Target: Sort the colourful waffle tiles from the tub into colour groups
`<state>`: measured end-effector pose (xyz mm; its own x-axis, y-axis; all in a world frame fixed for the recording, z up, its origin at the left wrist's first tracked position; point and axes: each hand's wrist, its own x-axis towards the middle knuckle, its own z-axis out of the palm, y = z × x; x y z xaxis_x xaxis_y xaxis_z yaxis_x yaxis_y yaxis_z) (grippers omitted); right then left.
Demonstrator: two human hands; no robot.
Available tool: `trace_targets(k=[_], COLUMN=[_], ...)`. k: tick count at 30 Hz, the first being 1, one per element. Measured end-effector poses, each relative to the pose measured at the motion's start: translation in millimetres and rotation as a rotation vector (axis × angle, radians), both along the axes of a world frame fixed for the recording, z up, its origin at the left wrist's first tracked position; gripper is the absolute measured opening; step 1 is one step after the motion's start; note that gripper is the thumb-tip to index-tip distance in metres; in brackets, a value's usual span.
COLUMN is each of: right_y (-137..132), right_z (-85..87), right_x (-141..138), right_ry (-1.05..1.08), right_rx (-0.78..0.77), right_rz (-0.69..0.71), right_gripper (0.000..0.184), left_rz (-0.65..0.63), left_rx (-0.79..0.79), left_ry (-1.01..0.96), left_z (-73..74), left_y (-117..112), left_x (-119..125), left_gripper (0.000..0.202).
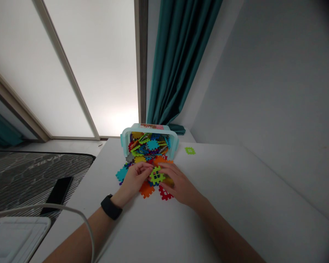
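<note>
Between my two hands is a lime-green interlocking plastic tile (157, 175) with a window-like cut-out and notched edges. My left hand (135, 179), a black watch (111, 207) on its wrist, pinches the tile's left side with fingers pressed together. On the other side, my right hand (181, 184) curls its thumb and fingers around the tile's right edge. Just below lie an orange tile (147, 190) and a red tile (165, 193). A turquoise tile (121, 174) sits left of my left hand. More tiles beneath the hands are partly hidden.
A pale turquoise bin (176, 143) lies tipped toward me, tiles spilling onto the white table (222, 204). One green tile (190, 150) lies apart at right. A white cable (79, 213) crosses my left forearm. Left on the floor are a dark phone-like slab (59, 191) and a white lid (18, 233).
</note>
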<state>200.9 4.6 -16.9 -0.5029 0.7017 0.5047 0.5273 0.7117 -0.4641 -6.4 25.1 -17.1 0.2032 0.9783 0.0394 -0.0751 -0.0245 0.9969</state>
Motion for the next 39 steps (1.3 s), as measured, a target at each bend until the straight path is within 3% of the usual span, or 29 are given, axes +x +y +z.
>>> trace_targets(k=[3,8,15,19,22,27,30,34,39], right_y=[0.5,5.4,5.4,6.3,10.9,38.3,63.6,90.9,105.6], right_z=[-0.2,-2.3,-7.5,-10.3,-19.4,-39.8,-43.8,-43.5,-44.6], right_x=[1.1,9.4,7.5,20.6,51.2,122.3,152.8,165.3,162.2], right_ry=[0.018,0.042,0.007,-0.009,-0.015,-0.03,-0.088,-0.115,-0.157], right_rx=[-0.052,-0.035,-0.006,-0.012,-0.021,-0.02,-0.08,-0.122,-0.184], right_rz=[0.001,-0.053,-0.043,-0.072,-0.127,-0.351,-0.519,-0.601,-0.638], right_gripper=[0.03,0.028,0.034,0.033,0.033,0.028,0.027,0.029,0.026], left_rz=[-0.044,-0.118,-0.057,-0.062,-0.083,-0.096,-0.094,-0.093,-0.097], left_rx=[0.152,0.608,0.819,0.852,0.856,0.888,0.902,0.917,0.911], left_ry=[0.155,0.553,0.785,0.83,0.822,0.809,0.813,0.822,0.807], left_z=[0.3,2.4,-2.8,2.6,4.7,0.6,-1.1,-0.5,1.2], left_y=[1.5,2.3,3.9,0.9,-1.7,-2.2,-1.3,0.1,-0.1], left_x=[-4.4,-14.4,-17.9,-18.1,-16.5,-13.6,-13.9,-15.7,-15.5], left_gripper=[0.033,0.052,0.045,0.037,0.03,0.027,0.025,0.025,0.025])
